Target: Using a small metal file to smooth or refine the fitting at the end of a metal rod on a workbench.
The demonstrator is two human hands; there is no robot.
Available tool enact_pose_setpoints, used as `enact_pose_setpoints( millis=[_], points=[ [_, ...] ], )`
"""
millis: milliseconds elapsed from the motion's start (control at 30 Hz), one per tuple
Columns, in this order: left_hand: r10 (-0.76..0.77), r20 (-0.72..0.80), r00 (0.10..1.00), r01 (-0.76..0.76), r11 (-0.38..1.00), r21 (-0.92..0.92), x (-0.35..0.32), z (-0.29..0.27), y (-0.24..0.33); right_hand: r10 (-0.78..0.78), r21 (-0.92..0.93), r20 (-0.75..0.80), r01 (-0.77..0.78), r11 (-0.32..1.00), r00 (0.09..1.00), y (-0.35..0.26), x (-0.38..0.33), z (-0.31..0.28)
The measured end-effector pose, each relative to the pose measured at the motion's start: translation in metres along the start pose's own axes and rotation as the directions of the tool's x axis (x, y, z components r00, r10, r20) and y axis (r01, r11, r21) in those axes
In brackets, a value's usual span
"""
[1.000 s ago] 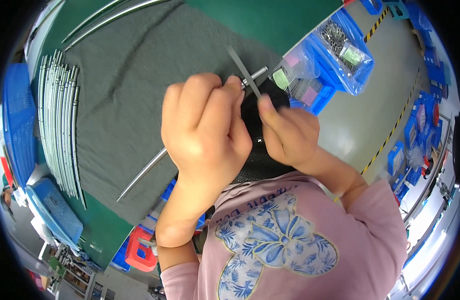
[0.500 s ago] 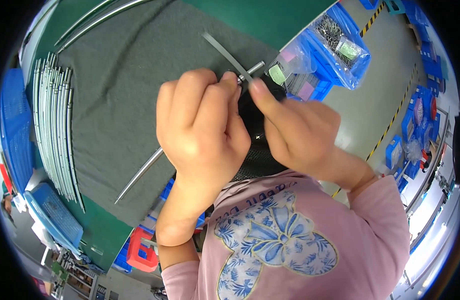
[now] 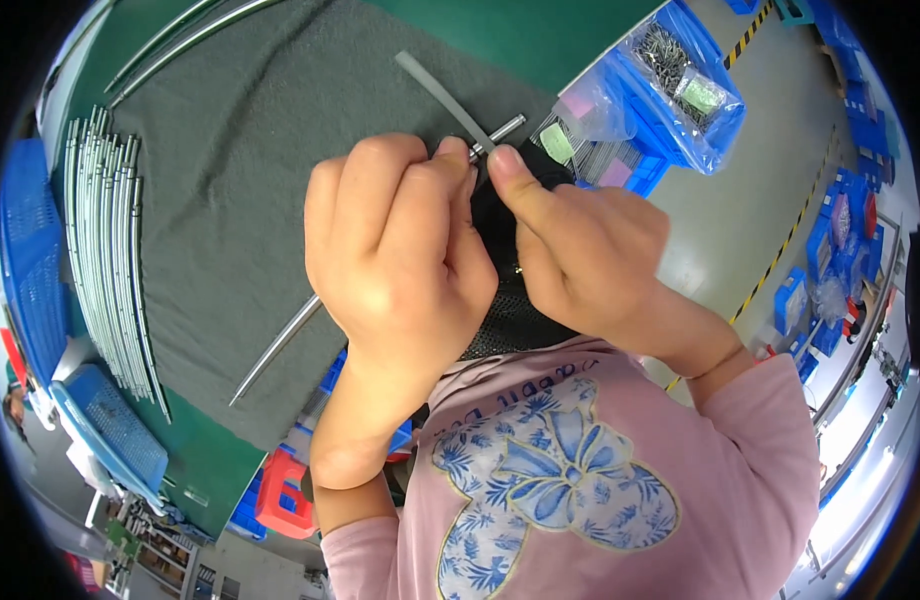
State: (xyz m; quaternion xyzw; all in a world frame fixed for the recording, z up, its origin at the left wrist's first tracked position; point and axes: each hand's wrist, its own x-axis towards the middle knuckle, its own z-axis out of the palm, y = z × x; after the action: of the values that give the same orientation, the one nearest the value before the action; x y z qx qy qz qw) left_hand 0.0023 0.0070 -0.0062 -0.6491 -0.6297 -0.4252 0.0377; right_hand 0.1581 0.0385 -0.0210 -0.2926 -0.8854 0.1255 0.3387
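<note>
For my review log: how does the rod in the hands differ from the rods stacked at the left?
The held rod is single, pinched by the left hand and right hand, slanting across the grey mat. The stacked rods lie untouched, bundled side by side. Both are slim, silvery and slightly curved.

Bright, even overhead light fills the scene, with soft, faint shadows under the left hand [image 3: 395,260] and right hand [image 3: 590,255] on the dark grey felt-covered surface [image 3: 230,200]. Fisheye distortion bends the stack of thin silver metal rods [image 3: 110,250] near the black circular rim. The lower right edge washes out in white glare, and detail softens toward the borders.
</note>
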Motion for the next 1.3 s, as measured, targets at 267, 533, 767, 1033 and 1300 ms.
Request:
enact_pose_setpoints(
  millis=[267,533,767,1033,1300],
  points=[
    [0.012,-0.005,1.0,-0.012,1.0,-0.009,0.001,0.001,-0.002,-0.019,0.109,-0.187,0.04,0.993,0.982,0.008,0.006,0.025],
    [0.002,-0.002,1.0,-0.002,1.0,-0.011,0.002,0.001,-0.003,-0.079,0.074,-0.376,0.115,0.991,0.923,0.021,0.006,0.049],
    [-0.006,0.003,1.0,0.006,1.0,-0.002,0.001,0.0,0.0,-0.067,0.09,-0.264,0.093,0.992,0.962,0.022,-0.003,0.04],
    [0.002,-0.011,1.0,-0.002,1.0,-0.006,-0.001,0.003,-0.003,0.022,0.1,-0.039,-0.018,0.995,0.999,0.01,-0.006,0.011],
    [-0.002,-0.008,1.0,0.002,1.0,-0.003,-0.001,0.003,-0.003,0.048,0.045,0.117,-0.054,0.998,0.992,0.005,-0.016,-0.014]
  ],
)
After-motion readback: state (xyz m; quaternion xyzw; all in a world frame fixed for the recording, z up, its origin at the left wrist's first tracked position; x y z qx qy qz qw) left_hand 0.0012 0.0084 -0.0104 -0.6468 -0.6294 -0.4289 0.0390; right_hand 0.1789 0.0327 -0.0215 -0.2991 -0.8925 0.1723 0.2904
